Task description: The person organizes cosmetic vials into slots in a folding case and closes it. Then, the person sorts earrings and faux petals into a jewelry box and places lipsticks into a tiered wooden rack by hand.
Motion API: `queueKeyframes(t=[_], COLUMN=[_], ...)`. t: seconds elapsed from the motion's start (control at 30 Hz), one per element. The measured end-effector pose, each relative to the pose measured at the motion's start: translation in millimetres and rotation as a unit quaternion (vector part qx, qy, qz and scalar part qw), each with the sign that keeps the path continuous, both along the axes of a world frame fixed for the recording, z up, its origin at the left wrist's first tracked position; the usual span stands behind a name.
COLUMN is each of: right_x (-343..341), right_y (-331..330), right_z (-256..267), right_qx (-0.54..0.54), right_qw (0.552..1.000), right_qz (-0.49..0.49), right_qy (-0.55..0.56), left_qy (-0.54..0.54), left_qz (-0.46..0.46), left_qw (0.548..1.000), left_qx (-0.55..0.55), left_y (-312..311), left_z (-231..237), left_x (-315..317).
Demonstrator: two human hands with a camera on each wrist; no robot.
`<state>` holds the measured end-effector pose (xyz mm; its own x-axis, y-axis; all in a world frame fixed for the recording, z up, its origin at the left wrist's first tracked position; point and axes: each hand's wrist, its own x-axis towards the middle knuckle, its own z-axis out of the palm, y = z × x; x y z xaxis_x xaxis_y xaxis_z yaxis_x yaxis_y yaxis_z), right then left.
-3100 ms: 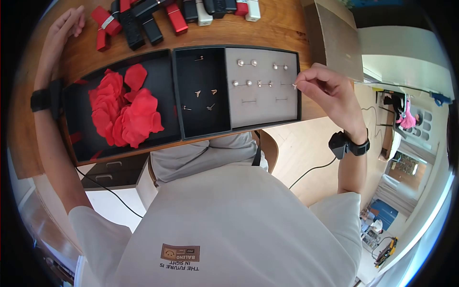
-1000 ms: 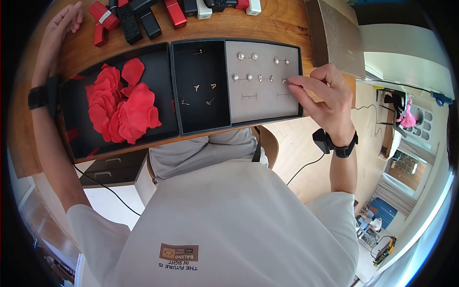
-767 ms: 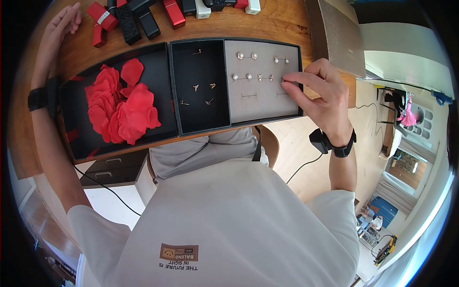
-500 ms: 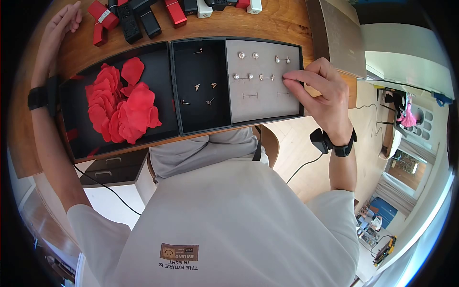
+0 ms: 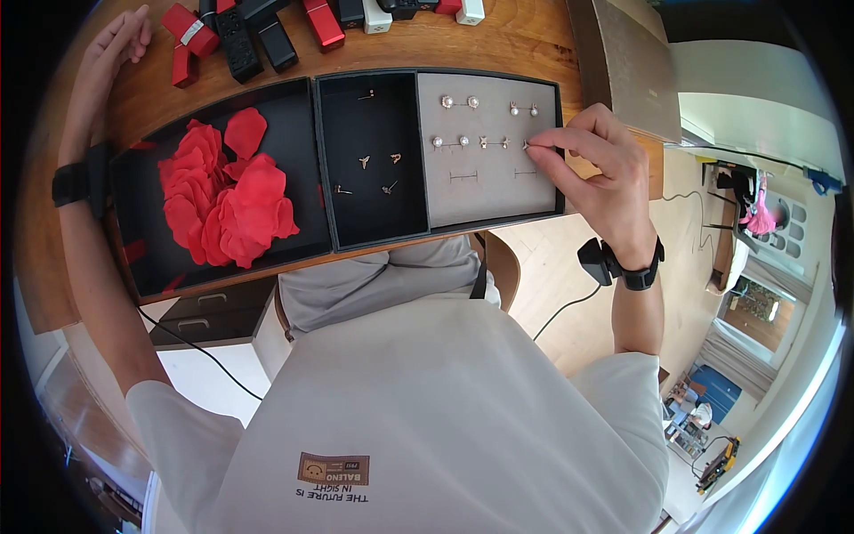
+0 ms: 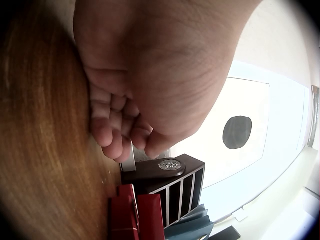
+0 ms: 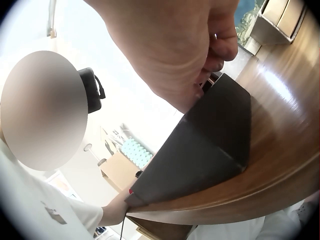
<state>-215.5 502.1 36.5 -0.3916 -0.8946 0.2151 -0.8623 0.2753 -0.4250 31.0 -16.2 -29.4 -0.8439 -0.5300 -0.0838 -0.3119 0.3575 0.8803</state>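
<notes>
The right hand [image 5: 605,169] pinches a tiny earring [image 5: 527,145] between thumb and index finger, at the right side of the grey pad [image 5: 489,191]. Pearl earrings [image 5: 460,102] and small star-like ones [image 5: 494,142] sit in pairs on that pad. Several loose earrings [image 5: 365,162] lie in the black middle compartment [image 5: 378,218]. In the right wrist view the box's dark outer wall [image 7: 200,140] hides the fingertips of the right hand [image 7: 175,45]. The left hand [image 5: 116,44] rests on the wooden table, fingers loosely bent; the left wrist view shows the hand [image 6: 155,70] holding nothing.
Red petals [image 5: 258,214] fill part of the box's left compartment. Red, black and white small boxes [image 5: 325,25] stand along the table's far side. A brown cardboard box [image 5: 627,71] is at the back right. A black cable [image 5: 200,356] hangs below the table edge.
From beyond the pad's right edge, the right hand has moved left over the pad with the earring; lately it has barely shifted. The left hand stays in place. The head view has shifted slightly.
</notes>
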Motion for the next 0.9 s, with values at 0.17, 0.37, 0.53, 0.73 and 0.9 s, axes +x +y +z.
queueKeyframes(t=[0.17, 0.37, 0.53, 0.73, 0.9], right_x=[0, -1, -1, 7, 25], right_y=[-3, -4, -5, -24, -64], right_z=[-1, 5, 11, 25, 29], right_qx=[0.004, 0.026, 0.029, 0.015, -0.023], right_qw=[1.000, 0.999, 0.999, 0.999, 0.986], right_qz=[-0.012, -0.013, -0.007, 0.008, 0.167], right_qy=[-0.022, -0.040, -0.044, -0.048, -0.011], left_qy=[0.005, 0.000, 0.009, 0.020, 0.021], left_qz=[0.000, -0.009, -0.003, -0.020, -0.026], left_qw=[1.000, 1.000, 1.000, 1.000, 0.999], left_qx=[0.003, 0.002, -0.011, 0.008, 0.018], left_y=[1, -1, 9, -6, -26], left_z=[0, -1, 4, -3, -16], left_x=[0, 1, -1, 1, 4])
